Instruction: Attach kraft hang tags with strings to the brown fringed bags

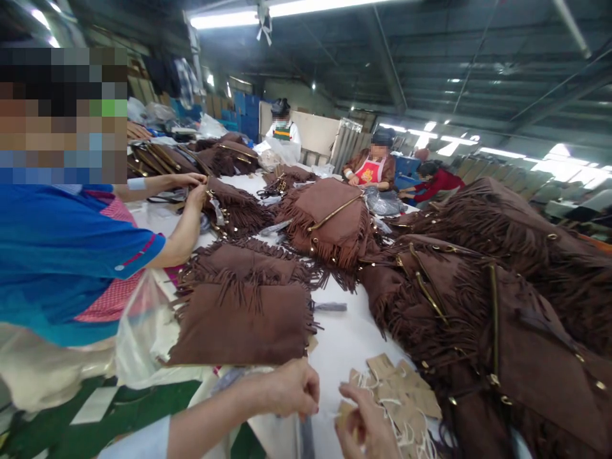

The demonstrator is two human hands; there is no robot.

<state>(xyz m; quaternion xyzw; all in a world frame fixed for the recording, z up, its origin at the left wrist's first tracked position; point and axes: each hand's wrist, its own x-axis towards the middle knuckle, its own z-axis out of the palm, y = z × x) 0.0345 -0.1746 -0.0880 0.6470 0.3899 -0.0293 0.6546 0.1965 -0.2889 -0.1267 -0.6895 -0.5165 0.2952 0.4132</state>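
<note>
My left hand is closed in a pinch in front of the nearest brown fringed bag. What its fingertips hold is too small to make out. To its right, my right hand has its fingers curled around a small tan hang tag, partly hidden and blurred. A faint white strand shows in the gap between the two hands. Just beyond my right hand lies a heap of tan paper tags with white strings. The near bag lies flat, its fringe spread toward another bag behind it.
Large heaps of brown fringed bags with gold zips cover the table's right side. More bags lie mid-table. At left, a co-worker in a blue top handles a bag beside a clear plastic bag. Several people work farther back.
</note>
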